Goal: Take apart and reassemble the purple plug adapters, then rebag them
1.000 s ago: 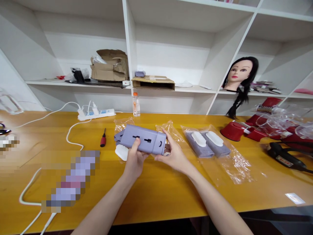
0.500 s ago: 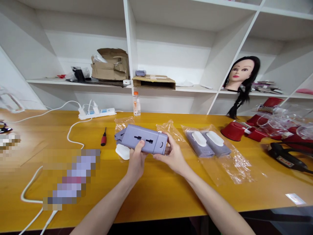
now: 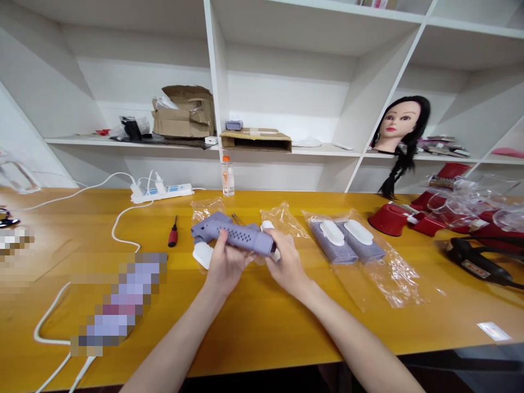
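Roughly crosswise, the long purple casing (image 3: 245, 237), right end lower.

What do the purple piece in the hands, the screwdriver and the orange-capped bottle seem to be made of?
Purple piece: probably moulded plastic, fairly matte; even colour and neat rows of holes suggest it.
Screwdriver: thick red handle perhaps plastic, thin shaft likely metal; finish too small to judge.
Bottle: likely clear plastic, glossy and see-through; possibly glass.

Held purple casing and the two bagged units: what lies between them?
Head view: the right hand lies between the purple casing and the bagged units, with a crumpled clear bag slightly farther back.
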A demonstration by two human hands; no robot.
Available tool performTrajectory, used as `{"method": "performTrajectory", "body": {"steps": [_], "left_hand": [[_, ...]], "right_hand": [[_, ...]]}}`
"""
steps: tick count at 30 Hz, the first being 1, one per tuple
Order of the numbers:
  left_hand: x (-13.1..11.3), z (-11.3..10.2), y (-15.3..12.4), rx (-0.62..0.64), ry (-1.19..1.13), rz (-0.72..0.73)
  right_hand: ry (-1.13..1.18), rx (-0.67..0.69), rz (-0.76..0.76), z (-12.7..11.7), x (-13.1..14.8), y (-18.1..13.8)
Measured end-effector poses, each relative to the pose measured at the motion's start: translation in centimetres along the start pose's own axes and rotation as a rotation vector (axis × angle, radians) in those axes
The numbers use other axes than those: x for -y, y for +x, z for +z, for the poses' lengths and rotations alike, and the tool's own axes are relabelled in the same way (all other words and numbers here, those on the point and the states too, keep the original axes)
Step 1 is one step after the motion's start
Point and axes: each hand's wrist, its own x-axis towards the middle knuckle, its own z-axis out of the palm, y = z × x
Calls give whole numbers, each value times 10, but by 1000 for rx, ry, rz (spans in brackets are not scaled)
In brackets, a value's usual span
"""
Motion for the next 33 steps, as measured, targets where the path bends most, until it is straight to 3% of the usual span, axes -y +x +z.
{"method": "performTrajectory", "body": {"steps": [3, 5, 8, 12, 18, 27, 33], "left_hand": [[-3, -1, 0, -31, -67, 19], [-6, -3, 1, -19, -87, 79], [-8, -4, 1, 86, -115, 190], [-6, -4, 0, 221, -125, 233], [-6, -3, -6, 252, -58, 268], [-6, 11, -15, 163, -38, 297], [2, 9, -17, 162, -59, 307]], "right_hand": [[-186, 73, -217, 1, 4, -3], [-186, 102, -150, 0, 12, -2], [-122, 105, 73, -2, 22, 0], [-51, 115, 224, 1, 29, 0], [48, 118, 221, 5, 34, -2], [45, 138, 213, -1, 38, 1], [137, 140, 219, 2, 38, 2]]}}
